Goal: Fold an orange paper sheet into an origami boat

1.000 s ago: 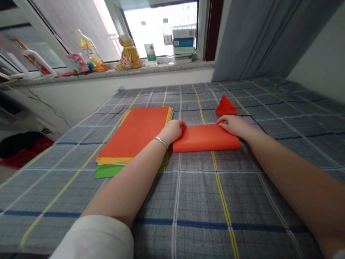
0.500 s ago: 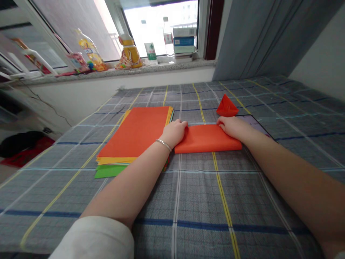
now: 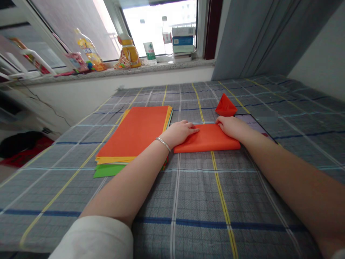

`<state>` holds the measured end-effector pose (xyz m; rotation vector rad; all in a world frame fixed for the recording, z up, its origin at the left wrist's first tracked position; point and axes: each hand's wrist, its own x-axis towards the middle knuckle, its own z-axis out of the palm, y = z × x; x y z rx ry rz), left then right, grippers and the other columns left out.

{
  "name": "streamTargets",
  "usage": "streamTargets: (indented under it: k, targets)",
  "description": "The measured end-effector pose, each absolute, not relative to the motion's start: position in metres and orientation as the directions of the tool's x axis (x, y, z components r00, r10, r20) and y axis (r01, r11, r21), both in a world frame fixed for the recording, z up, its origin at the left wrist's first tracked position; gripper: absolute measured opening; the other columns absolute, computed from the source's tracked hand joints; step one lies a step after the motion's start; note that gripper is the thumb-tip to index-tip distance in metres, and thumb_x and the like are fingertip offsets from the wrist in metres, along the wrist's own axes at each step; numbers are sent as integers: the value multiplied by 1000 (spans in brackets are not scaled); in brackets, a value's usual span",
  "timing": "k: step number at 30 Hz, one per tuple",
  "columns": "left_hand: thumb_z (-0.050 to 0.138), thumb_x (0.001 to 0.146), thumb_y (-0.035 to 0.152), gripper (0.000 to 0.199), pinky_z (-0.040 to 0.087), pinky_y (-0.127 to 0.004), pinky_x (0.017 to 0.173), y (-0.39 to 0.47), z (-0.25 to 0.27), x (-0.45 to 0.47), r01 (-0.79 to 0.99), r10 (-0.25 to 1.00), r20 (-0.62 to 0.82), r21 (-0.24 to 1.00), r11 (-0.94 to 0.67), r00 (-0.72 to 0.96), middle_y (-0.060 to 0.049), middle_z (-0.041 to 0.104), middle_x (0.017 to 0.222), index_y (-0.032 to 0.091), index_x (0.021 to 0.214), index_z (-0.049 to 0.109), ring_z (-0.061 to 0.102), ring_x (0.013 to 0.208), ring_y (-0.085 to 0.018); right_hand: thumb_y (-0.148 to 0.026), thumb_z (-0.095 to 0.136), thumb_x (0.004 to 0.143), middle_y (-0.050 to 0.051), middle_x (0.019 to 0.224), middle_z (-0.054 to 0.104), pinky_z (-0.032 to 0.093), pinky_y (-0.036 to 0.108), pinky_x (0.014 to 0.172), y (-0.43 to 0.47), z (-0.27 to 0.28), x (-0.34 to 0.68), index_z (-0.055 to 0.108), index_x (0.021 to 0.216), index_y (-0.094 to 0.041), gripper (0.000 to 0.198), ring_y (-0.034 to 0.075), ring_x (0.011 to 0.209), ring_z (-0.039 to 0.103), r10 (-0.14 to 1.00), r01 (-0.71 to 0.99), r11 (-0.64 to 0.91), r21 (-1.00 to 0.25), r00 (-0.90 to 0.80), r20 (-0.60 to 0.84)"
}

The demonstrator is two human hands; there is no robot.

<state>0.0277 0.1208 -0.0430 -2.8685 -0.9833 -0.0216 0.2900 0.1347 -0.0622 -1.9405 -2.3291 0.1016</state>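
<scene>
A folded orange paper sheet (image 3: 207, 139) lies flat on the grey checked bedsheet (image 3: 199, 194). My left hand (image 3: 179, 132), a silver bracelet on its wrist, rests palm down on the sheet's left part with fingers stretched rightward along the far edge. My right hand (image 3: 232, 126) presses on the sheet's far right corner. To the left sits a stack of coloured paper (image 3: 134, 135), orange on top with yellow and green edges showing.
A small folded red paper shape (image 3: 225, 106) stands beyond my right hand. A tablet or phone (image 3: 254, 124) lies under my right wrist. The windowsill (image 3: 113, 72) carries bottles, boxes and packets. A grey curtain (image 3: 258, 36) hangs at the right.
My left hand has opened from a curled fist and slid its fingers rightward over the folded sheet. My right hand has stayed on the far right corner.
</scene>
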Motion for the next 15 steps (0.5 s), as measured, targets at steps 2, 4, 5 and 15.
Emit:
streamTargets:
  k: [2,4,5,15]
  targets:
    - [38,98,20,40,40,-33,99,120,-41,29,653,651,52,-25,-757,757,-8,64,121,24,130,61,56,107,-21,-24,41,94,11,105,73,46,34,78,136,-63,291,67,110,-22,31,25,89,66,984,973,178,-144,-173,47]
    - [39,99,27,37,38,-34,101,118,-40,32,687,688,33,35,-726,725,-9,65,121,20,124,64,58,107,-21,-25,42,94,10,106,73,47,34,79,136,-64,292,67,109,-22,30,24,90,66,985,970,173,-169,-166,54]
    - [41,99,32,37,38,-35,102,117,-39,34,703,704,17,49,-709,710,-10,65,121,18,123,65,58,107,-22,-25,42,93,10,107,73,47,33,79,136,-65,292,67,109,-22,29,24,91,67,985,969,171,-180,-163,57]
    - [39,98,48,48,40,-45,99,89,-42,56,793,792,39,-28,-608,609,-15,61,125,21,132,59,56,112,-30,-22,43,92,9,110,73,48,33,80,137,-67,297,68,109,-21,29,24,93,67,981,951,190,-246,-175,82]
